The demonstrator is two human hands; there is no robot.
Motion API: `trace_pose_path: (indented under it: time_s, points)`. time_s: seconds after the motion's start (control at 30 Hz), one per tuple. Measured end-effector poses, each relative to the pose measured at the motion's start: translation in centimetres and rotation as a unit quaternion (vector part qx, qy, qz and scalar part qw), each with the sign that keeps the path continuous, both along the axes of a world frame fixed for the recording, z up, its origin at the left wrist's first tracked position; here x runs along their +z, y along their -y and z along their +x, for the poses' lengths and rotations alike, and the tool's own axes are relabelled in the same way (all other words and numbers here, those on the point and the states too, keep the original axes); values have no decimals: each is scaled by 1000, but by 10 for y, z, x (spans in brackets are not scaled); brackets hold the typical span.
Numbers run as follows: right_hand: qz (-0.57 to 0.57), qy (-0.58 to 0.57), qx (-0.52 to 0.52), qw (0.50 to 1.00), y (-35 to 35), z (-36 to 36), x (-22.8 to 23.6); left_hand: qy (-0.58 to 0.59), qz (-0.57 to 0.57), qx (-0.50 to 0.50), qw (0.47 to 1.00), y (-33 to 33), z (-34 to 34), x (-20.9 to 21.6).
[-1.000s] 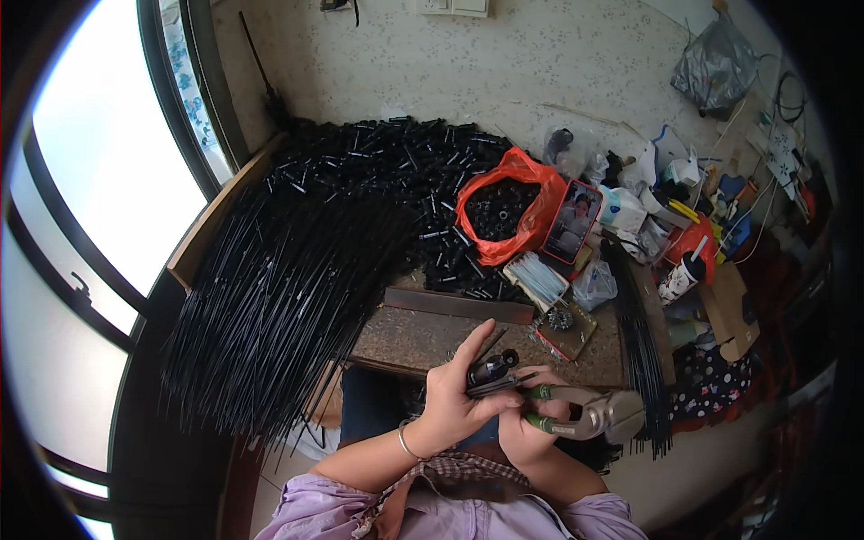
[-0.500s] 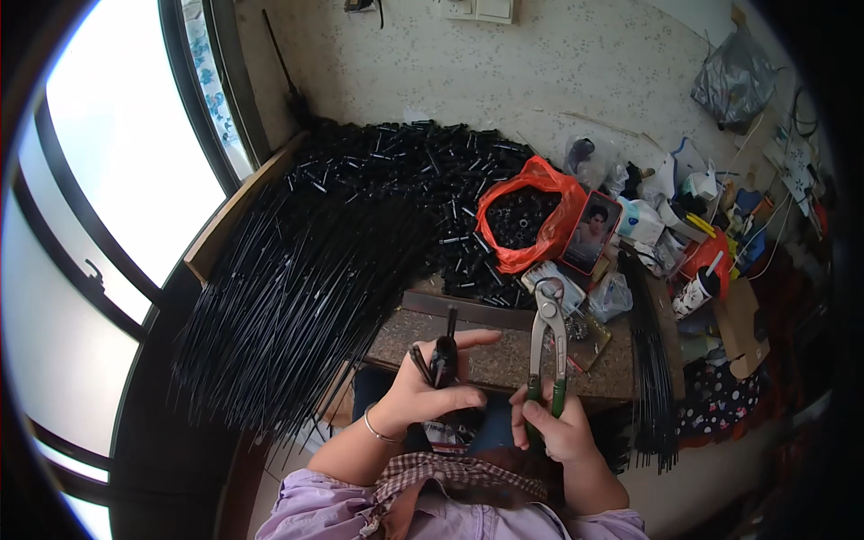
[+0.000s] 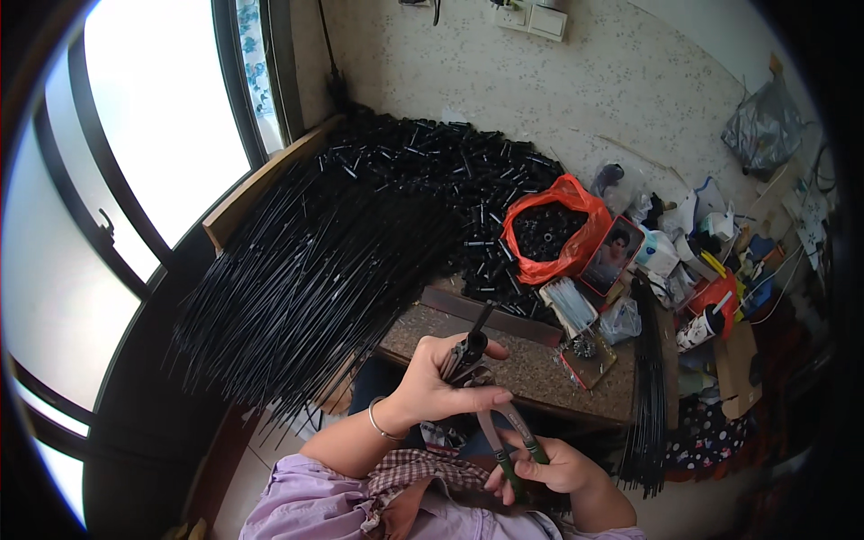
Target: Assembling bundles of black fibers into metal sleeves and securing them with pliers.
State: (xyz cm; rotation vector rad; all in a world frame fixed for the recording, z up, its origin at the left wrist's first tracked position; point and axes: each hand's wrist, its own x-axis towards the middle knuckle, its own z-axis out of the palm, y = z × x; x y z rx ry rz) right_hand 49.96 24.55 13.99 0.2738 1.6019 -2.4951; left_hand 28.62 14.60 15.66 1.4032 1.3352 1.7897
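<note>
My left hand [image 3: 430,382] is closed around a black tubular part [image 3: 470,346], from which a thin black rod sticks up. In my right hand [image 3: 553,465] is a pair of long pliers [image 3: 515,423] with green grips. Its head reaches up to the black part beside my left thumb. The jaws are largely hidden there, so I cannot tell whether they bite on it. Both hands are in front of the near edge of the speckled tabletop [image 3: 441,336].
Long thin black rods [image 3: 306,279] cover the left side, with a heap of short black tubes [image 3: 432,153] behind. An orange-red bag [image 3: 585,256] of small black parts, a phone [image 3: 612,255] and a box of white sticks [image 3: 569,304] stand right. More rods [image 3: 643,396] hang over the right edge.
The pliers have swung left and down, from upright and apart to meeting the black part in my left hand. My view has shifted a little.
</note>
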Motion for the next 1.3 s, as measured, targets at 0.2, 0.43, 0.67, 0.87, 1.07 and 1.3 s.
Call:
trace_pose_path:
  time_s: [0.2,0.43,0.67,0.87,1.07,1.3]
  points:
    - [153,119,13,981,-7,6,9,-20,13,62,998,-9,7,-16]
    - [577,19,-136,805,7,2,2,-1,-16,5,1000,-14,3,-10]
    - [511,-68,-191,835,21,-11,-6,134,49,22,990,-9,16,2]
    - [478,-33,-171,861,31,-13,-4,83,60,67,992,-10,20,-9]
    - [488,-28,-171,855,8,-12,1,39,70,85,993,-11,17,-2]
    - [717,165,-246,631,-67,18,-85,107,19,98,989,0,5,-20]
